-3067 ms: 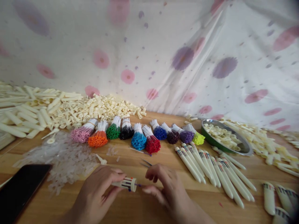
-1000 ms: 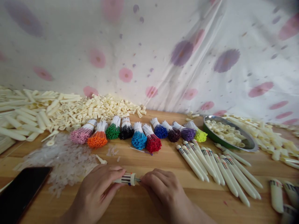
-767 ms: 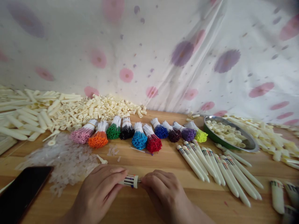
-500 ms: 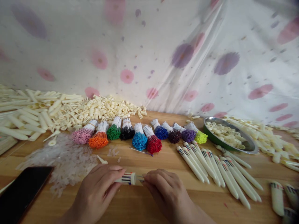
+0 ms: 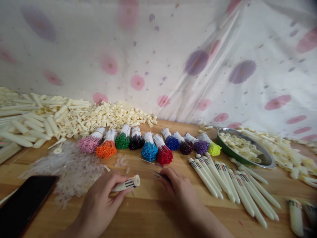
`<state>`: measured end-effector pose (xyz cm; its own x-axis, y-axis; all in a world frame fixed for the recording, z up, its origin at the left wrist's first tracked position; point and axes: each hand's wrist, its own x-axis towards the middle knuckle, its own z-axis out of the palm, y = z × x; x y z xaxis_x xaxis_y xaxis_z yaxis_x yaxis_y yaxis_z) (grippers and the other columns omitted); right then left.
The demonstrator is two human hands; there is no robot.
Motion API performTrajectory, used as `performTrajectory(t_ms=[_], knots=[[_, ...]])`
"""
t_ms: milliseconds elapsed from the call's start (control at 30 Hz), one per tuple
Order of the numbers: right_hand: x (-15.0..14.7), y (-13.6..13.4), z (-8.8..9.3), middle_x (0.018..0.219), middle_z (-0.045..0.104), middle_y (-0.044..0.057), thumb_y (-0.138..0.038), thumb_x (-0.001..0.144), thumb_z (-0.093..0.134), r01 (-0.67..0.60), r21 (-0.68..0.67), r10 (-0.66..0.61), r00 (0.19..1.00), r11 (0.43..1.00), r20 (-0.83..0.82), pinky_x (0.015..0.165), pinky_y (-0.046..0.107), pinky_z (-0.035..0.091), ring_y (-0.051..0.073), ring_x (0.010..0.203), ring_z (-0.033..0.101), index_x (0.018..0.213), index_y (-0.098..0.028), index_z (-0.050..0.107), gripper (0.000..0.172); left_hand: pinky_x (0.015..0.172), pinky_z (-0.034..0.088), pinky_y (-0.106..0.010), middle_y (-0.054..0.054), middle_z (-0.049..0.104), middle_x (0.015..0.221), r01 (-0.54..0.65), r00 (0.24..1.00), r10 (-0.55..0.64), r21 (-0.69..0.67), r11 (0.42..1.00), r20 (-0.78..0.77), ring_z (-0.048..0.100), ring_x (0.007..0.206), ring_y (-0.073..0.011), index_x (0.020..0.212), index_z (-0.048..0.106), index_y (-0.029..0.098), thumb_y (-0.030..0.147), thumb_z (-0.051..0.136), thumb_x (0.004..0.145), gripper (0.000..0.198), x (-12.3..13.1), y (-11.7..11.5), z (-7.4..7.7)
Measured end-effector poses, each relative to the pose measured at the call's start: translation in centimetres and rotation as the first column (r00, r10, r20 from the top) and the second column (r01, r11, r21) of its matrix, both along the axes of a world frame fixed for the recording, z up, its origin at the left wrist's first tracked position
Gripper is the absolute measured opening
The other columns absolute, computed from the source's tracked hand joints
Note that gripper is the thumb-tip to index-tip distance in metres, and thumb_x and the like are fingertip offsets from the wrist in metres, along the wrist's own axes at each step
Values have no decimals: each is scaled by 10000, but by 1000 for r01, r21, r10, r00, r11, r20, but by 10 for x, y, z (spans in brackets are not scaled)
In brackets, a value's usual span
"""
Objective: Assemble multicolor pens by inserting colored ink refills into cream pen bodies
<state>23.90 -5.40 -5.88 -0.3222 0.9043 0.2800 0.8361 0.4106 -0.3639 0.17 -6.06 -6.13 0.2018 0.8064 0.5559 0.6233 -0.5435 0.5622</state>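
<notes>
My left hand [image 5: 105,195] is closed around a cream multicolour pen [image 5: 126,183], its open ring end tilted up and to the right. Dark and coloured sliders show in the slots near that end. My right hand [image 5: 178,190] pinches a pair of tweezers [image 5: 158,174] whose thin tips point left, apart from the pen. Beyond my hands stand bundles of pen refills with white tubes and coloured ends, among them a light blue bundle [image 5: 149,150] and a red bundle [image 5: 164,153]. One loose refill [image 5: 150,162] lies in front of the light blue bundle.
Rows of cream pens [image 5: 230,185] lie to the right, near a green-sided metal bowl [image 5: 269,162] of small cream parts. At left are a black phone [image 5: 29,201], clear plastic bits [image 5: 71,168] and heaped cream parts [image 5: 106,115]. A flowered sheet [image 5: 148,59] hangs behind.
My right hand has drawn the tweezers away from the pen's end, up toward the red refills. My left hand has shifted slightly left, tilting the pen's open end upward.
</notes>
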Motion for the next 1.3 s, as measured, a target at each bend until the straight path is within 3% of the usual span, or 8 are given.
performTrajectory(t_ms=[100, 233, 400, 567, 867, 1167, 1300], knots=[[-2, -11, 23, 813, 652, 43, -211, 927, 431, -150, 89, 164, 969, 985, -186, 605, 228, 479, 140, 687, 626, 946, -187, 582, 154, 619, 551, -216, 24, 693, 764, 80, 992, -71, -95, 992, 101, 687, 700, -153, 815, 583, 254, 163, 613, 747, 118, 2, -2, 2], [-8, -25, 46, 791, 664, 48, -167, 901, 491, -206, 268, 261, 947, 941, -188, 617, 237, 488, 140, 691, 611, 925, -172, 590, 102, 634, 547, -211, 24, 680, 779, 198, 949, -126, -235, 952, 290, 671, 719, -146, 790, 591, 262, 98, 597, 718, 179, 7, -5, 3], [-17, -34, 50, 711, 665, 41, -151, 894, 483, -275, 358, 313, 949, 892, -51, 532, 230, 481, 134, 600, 576, 903, -159, 620, 138, 642, 532, -234, 23, 644, 753, 411, 817, -156, -370, 833, 555, 642, 716, -146, 768, 600, 259, 164, 643, 746, 107, 14, -6, 2], [-20, -37, 52, 667, 638, 27, -137, 894, 460, -276, 362, 301, 954, 890, -13, 508, 226, 457, 130, 589, 551, 882, -152, 635, 176, 617, 522, -233, 20, 628, 732, 560, 693, -131, -414, 718, 709, 622, 683, -137, 749, 602, 256, 322, 676, 765, 101, 17, -7, -2], [-23, -38, 53, 606, 582, 6, -141, 912, 396, -262, 363, 269, 963, 894, 31, 429, 259, 359, 137, 542, 493, 756, -153, 627, 279, 619, 518, -192, 35, 640, 721, 553, 699, -117, -429, 714, 705, 622, 682, -112, 721, 620, 259, 365, 705, 736, 137, 20, -4, -1], [-24, -37, 55, 603, 581, 5, -93, 888, 390, -283, 376, 298, 954, 882, 19, 430, 254, 362, 131, 535, 489, 772, -152, 625, 269, 620, 510, -203, 32, 647, 726, 558, 689, -102, -436, 706, 717, 621, 689, -122, 720, 623, 252, 267, 714, 731, 93, 20, -4, -1], [-27, -36, 53, 560, 551, -13, -63, 850, 431, -275, 453, 290, 956, 848, 39, 398, 249, 330, 124, 497, 462, 703, -158, 611, 251, 623, 497, -206, 33, 652, 717, 535, 700, -58, -468, 704, 712, 621, 683, -131, 689, 621, 237, 201, 723, 703, 109, 20, -3, -3]])
